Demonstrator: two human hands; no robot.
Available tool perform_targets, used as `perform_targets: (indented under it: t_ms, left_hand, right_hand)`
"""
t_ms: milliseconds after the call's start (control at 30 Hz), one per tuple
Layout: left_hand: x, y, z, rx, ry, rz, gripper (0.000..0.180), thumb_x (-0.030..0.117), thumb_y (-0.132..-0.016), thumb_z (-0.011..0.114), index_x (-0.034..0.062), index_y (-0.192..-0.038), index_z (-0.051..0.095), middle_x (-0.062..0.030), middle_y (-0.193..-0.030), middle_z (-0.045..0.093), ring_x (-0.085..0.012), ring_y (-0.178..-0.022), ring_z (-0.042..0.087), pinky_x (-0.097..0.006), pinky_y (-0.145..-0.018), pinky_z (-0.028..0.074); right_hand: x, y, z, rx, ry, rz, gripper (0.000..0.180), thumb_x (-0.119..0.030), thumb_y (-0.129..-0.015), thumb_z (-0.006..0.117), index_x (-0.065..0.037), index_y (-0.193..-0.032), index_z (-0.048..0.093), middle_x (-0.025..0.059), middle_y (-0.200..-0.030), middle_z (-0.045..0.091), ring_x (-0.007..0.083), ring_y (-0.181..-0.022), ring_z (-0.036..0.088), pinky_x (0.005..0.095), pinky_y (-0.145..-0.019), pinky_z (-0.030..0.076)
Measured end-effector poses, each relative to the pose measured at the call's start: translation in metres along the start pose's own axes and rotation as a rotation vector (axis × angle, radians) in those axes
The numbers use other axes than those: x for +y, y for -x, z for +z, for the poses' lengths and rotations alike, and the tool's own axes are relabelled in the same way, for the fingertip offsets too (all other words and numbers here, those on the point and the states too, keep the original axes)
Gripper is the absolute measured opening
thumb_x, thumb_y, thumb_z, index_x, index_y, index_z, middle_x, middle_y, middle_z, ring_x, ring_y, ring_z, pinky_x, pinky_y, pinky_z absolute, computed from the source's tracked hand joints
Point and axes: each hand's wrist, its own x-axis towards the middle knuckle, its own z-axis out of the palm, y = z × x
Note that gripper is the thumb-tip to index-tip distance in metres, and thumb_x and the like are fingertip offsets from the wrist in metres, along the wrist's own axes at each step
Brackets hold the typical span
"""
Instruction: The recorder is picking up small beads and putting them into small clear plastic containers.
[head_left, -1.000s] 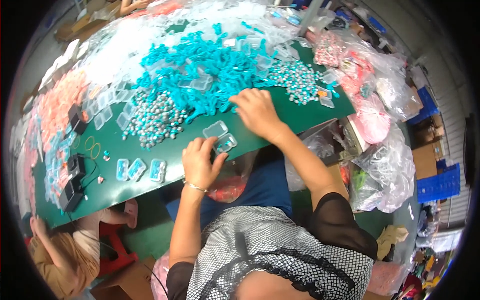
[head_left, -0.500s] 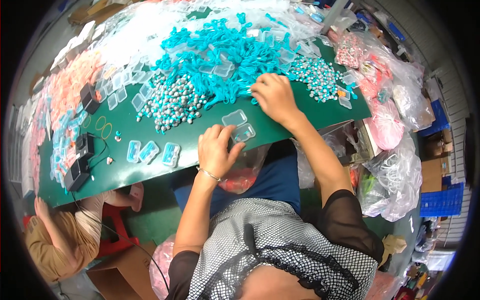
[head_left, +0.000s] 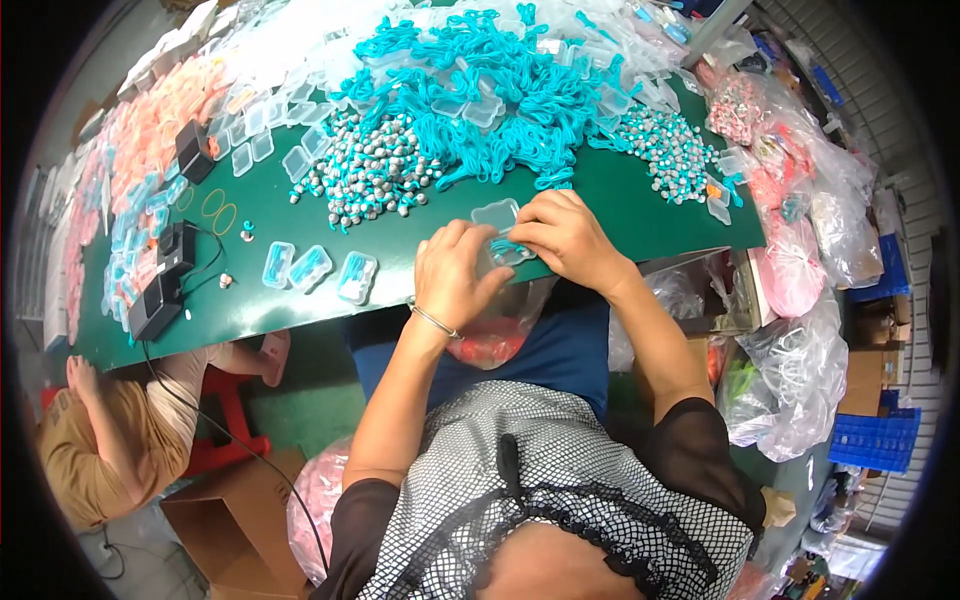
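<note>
My left hand (head_left: 455,272) and my right hand (head_left: 562,235) meet at the near edge of the green table (head_left: 620,200). Between them they hold a small clear plastic case (head_left: 507,250) with a turquoise cord inside. A second empty clear case (head_left: 497,213) lies just beyond my fingers. Behind it spreads a big heap of turquoise cords (head_left: 490,100), with piles of small silver-and-turquoise earbuds to the left (head_left: 370,175) and to the right (head_left: 665,150). Three filled cases (head_left: 310,268) lie in a row to my left.
Pink packed items (head_left: 150,130) and empty clear cases (head_left: 250,150) cover the table's left and far side. Black devices with cables (head_left: 165,275) sit at the left edge. Plastic bags (head_left: 800,270) crowd the right. Another person (head_left: 110,440) sits low at the left.
My right hand came back from the cord heap to the near edge and joined the left hand on the small case. The left hand stayed by the case.
</note>
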Motion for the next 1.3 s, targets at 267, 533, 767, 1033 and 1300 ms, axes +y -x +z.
perform_targets:
  t_ms: [267,533,767,1033,1300]
  left_hand:
    - [0.003,0.001,-0.001,0.026,-0.025,-0.013,0.043,0.022,-0.068,0.083,0.0118,-0.107,0.065,-0.0056,-0.094,0.062,-0.0282,-0.092,0.06,-0.04,-0.075,0.042]
    - [0.004,0.0,0.0,0.018,-0.021,-0.028,0.049,0.024,-0.069,0.083,0.0118,-0.112,0.063,-0.0055,-0.093,0.062,-0.028,-0.091,0.06,-0.04,-0.075,0.042]
    - [0.006,0.002,-0.003,0.026,-0.011,-0.018,0.047,0.022,-0.071,0.081,0.009,-0.113,0.064,-0.0077,-0.093,0.061,-0.0288,-0.092,0.06,-0.042,-0.077,0.044]
    - [-0.009,0.006,0.002,0.111,0.024,0.131,0.03,0.023,-0.082,0.074,0.0056,-0.105,0.066,-0.0105,-0.088,0.059,-0.0309,-0.082,0.059,-0.041,-0.07,0.046]
    - [-0.005,0.021,-0.03,0.188,-0.239,0.142,0.023,0.024,-0.08,0.074,0.0071,-0.094,0.065,-0.008,-0.083,0.058,-0.0283,-0.076,0.058,-0.041,-0.066,0.043]
  right_hand:
    - [0.005,-0.01,-0.005,-0.008,0.004,0.182,0.017,-0.014,-0.086,0.068,-0.008,-0.101,0.07,0.0061,-0.097,0.064,0.0263,-0.093,0.06,0.0392,-0.084,0.045]
    - [0.012,-0.012,0.007,0.019,-0.013,0.267,0.022,-0.009,-0.078,0.076,-0.006,-0.099,0.067,0.008,-0.096,0.065,0.0271,-0.09,0.064,0.0384,-0.077,0.05]
    - [0.0,0.014,0.001,0.016,-0.231,0.095,0.029,-0.008,-0.076,0.077,-0.002,-0.101,0.067,0.011,-0.096,0.066,0.0296,-0.092,0.064,0.0385,-0.082,0.052]
    - [-0.013,0.016,0.014,0.018,-0.295,0.215,0.025,-0.011,-0.079,0.073,-0.004,-0.101,0.066,0.0107,-0.09,0.064,0.0315,-0.089,0.061,0.04,-0.08,0.049]
    - [0.009,-0.037,0.011,0.023,-0.235,0.027,0.022,-0.022,-0.082,0.073,-0.009,-0.099,0.07,0.0085,-0.099,0.071,0.0287,-0.091,0.063,0.0407,-0.08,0.047]
